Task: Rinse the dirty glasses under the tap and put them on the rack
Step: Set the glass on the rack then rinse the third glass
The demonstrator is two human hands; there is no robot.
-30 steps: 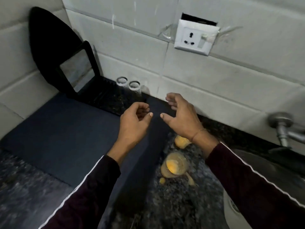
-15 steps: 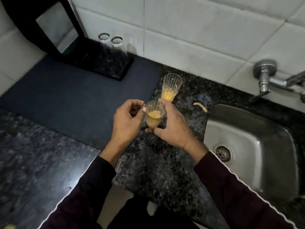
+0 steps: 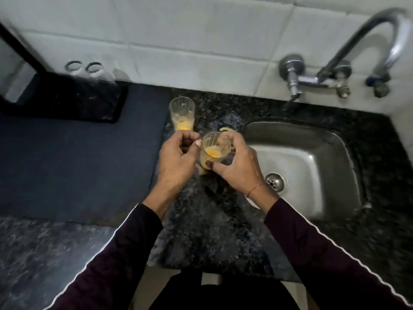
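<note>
Just left of the sink [image 3: 312,157], the right hand [image 3: 237,168] grips a juice-stained glass [image 3: 214,151], left hand [image 3: 178,157] curled empty beside it; better carry it upright to the tap [image 3: 380,36].

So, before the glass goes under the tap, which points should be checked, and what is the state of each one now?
1. Right hand grips the held glass: ok.
2. Held glass upright, orange residue inside: ok.
3. Left hand free to turn the tap: ok, it holds nothing, its thumb only at the glass rim.
4. Sink free to receive the glass: ok.
5. Water running from the tap: not ok, none visible.
6. Second dirty glass stable on the counter: ok, upright.
</note>
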